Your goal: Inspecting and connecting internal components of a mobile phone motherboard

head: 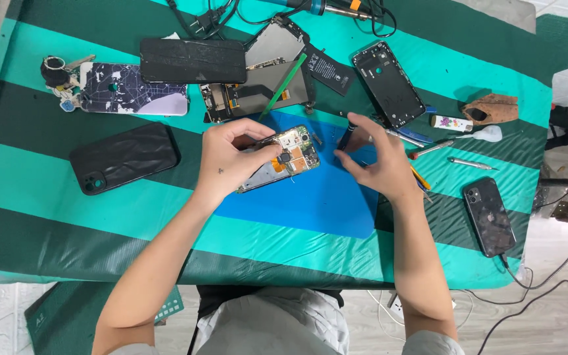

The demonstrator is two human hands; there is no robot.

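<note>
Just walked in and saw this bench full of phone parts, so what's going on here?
A person is working on an opened phone lying on a blue mat. The left hand grips the phone's edge, its circuit board exposed. The right hand holds a dark screwdriver just right of it. Other phones, a black case, a battery and tools lie around on the striped green cloth.

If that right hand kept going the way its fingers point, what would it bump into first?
Probably the opened phone on the blue mat, held by the left hand; the right hand points left toward it, though depth is unclear.
</note>
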